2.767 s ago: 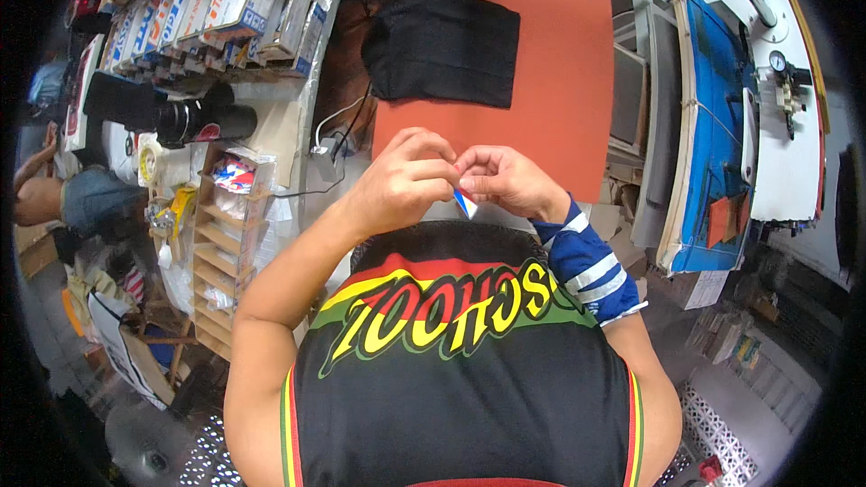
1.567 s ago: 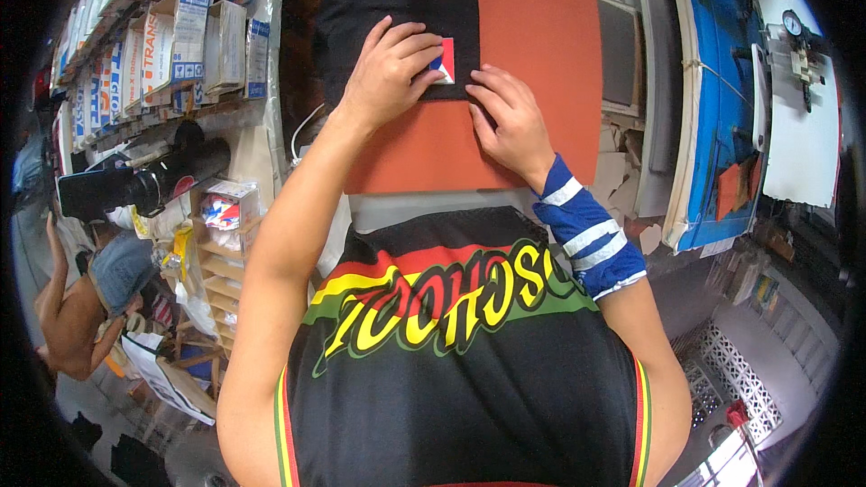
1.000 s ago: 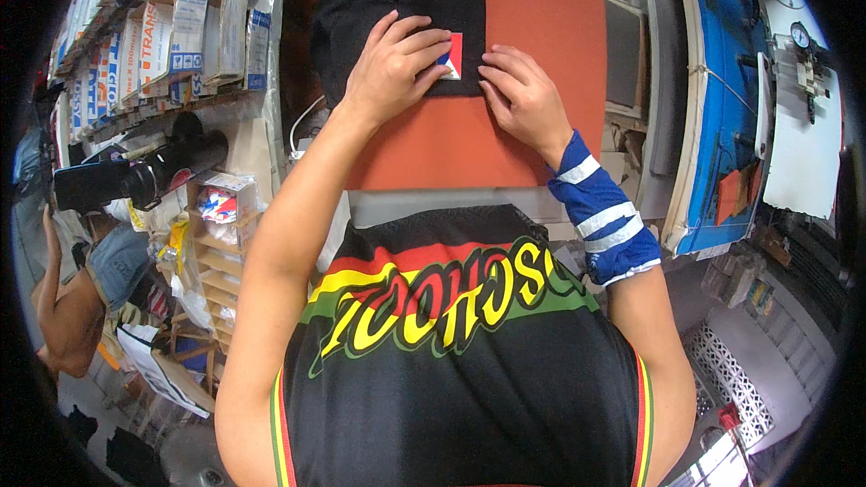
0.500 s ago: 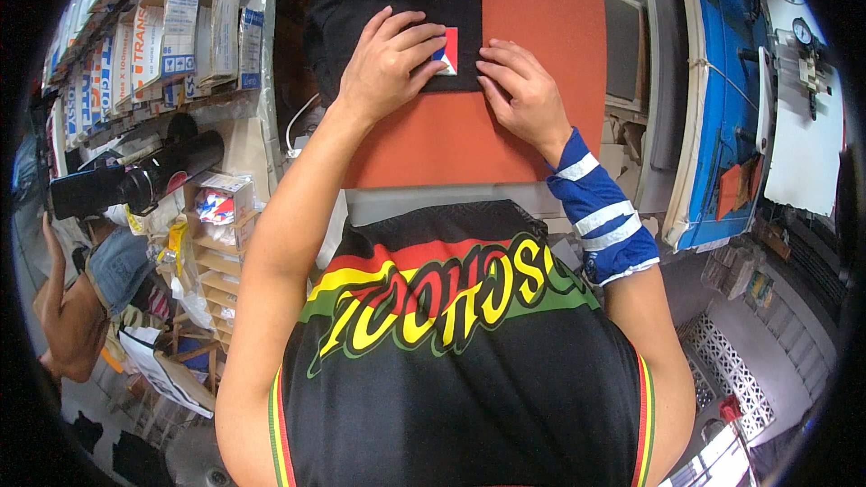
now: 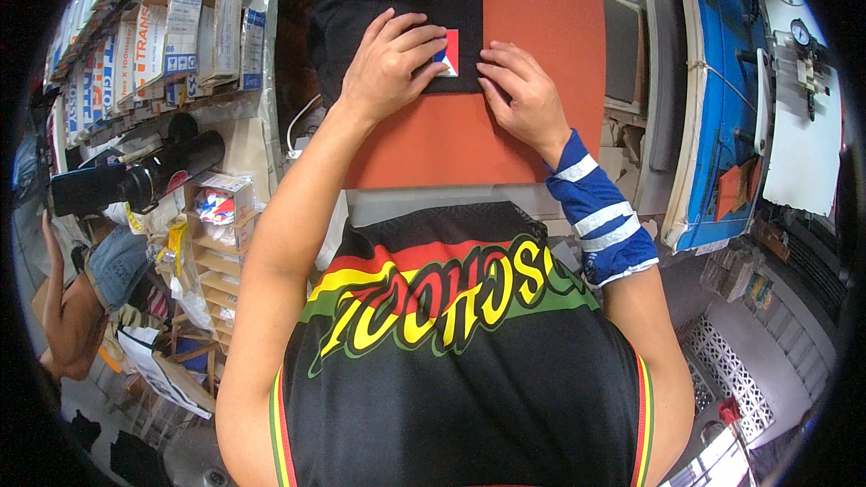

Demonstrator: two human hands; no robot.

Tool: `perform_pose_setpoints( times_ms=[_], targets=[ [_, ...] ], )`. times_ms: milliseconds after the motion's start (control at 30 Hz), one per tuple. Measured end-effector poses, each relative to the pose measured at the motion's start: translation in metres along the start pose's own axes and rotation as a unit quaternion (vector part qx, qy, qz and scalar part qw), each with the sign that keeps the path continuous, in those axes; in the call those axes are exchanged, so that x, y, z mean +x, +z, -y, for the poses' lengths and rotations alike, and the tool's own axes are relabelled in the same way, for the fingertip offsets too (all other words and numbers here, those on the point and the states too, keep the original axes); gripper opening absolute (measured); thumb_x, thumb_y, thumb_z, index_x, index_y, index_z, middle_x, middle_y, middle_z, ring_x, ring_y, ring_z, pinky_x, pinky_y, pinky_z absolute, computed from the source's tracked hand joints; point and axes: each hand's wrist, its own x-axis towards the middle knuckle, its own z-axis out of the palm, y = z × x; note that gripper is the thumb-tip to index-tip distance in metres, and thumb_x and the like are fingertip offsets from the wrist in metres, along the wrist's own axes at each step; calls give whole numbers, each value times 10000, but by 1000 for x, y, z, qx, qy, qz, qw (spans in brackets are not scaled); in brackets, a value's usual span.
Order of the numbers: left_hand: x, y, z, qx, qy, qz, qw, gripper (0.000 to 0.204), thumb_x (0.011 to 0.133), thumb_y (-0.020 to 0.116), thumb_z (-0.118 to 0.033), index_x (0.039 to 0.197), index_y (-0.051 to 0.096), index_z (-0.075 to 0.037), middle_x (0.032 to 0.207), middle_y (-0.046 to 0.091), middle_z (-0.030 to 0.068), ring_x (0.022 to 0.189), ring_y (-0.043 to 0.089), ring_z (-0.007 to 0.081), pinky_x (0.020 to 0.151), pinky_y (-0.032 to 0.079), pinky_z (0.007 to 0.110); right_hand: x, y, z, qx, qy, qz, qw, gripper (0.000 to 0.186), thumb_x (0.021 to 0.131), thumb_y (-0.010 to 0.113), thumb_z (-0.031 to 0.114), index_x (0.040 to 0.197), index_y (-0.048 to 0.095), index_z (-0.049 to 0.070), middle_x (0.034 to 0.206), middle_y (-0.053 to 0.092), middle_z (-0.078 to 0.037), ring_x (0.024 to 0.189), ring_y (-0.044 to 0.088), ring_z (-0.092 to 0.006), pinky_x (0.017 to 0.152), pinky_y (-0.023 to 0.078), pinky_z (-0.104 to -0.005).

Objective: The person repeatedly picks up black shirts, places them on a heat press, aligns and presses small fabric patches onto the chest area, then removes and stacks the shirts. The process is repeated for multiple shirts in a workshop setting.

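A folded black fabric piece [image 5: 397,9] lies on the flat orange tabletop [image 5: 541,45] toward twelve o'clock, and on its lower right part sits a small rectangular patch in red, white and blue [image 5: 448,53]. The left hand [image 5: 388,68] rests palm down on the black fabric, fingers spread and lying flat, with its fingertips [image 5: 431,41] touching and partly covering the patch's left edge; it grips nothing. The right hand [image 5: 519,99] lies at about three o'clock of the patch, also flat and open, its fingertips [image 5: 492,59] pressed to the fabric's right edge just beside the patch. A blue wristband with white stripes [image 5: 600,212] wraps the right forearm. At about nine o'clock of the tabletop, stacked cardboard boxes [image 5: 171,36] fill a shelf, with a black cylindrical roll [image 5: 135,185] lying below them. At three o'clock stands a blue framed panel [image 5: 722,99] beside the tabletop. At the far left, near eight o'clock, another person [image 5: 77,298] in denim shorts is partly in view, well apart from both hands.
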Motion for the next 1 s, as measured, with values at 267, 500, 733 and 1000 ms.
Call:
perform_pose_setpoints(
  times_ms=[267, 500, 733, 1000],
  targets=[
    [1, -1, -1, 1, 11, -6, 1000, 321, 872, 817, -270, 1153, 781, -119, 1273, 729, 19, 1310, 597, 260, 1171, 400, 535, -7, -97, -17, -202, 17, -168, 965, 170, 873, 773, 57, 1037, 789, 99, 1198, 743, -84, 1195, 678, -293, 1038, 544, -433],
    [0, -1, -2, 2, 7, 0, 1000, 333, 880, 818, -275, 1173, 780, -122, 1293, 732, 26, 1321, 601, 276, 1183, 396, 542, -91, -285, -38, -472, 119, -382, 785, 123, 911, 790, 101, 1009, 807, 28, 1051, 792, -121, 946, 752, -262, 877, 591, -375],
    [1, -1, -2, 0, 6, 4, 1000, 331, 880, 815, -268, 1169, 766, -115, 1305, 716, 27, 1322, 591, 283, 1176, 398, 545, -185, -400, -72, -501, 388, -351, 690, 529, 1006, 618, 499, 1054, 787, 1, 1068, 766, -228, 1029, 714, -419, 930, 550, -477],
    [18, -11, -11, 3, -6, 70, 998, 412, 827, 823, -180, 1217, 713, -105, 1285, 677, 71, 1337, 556, 311, 1184, 381, 538, -210, -412, -116, -491, 481, -175, 705, 865, 1053, 400, 654, 1047, 722, -149, 1138, 678, -395, 1146, 609, -555, 1027, 443, -585]
  ],
)
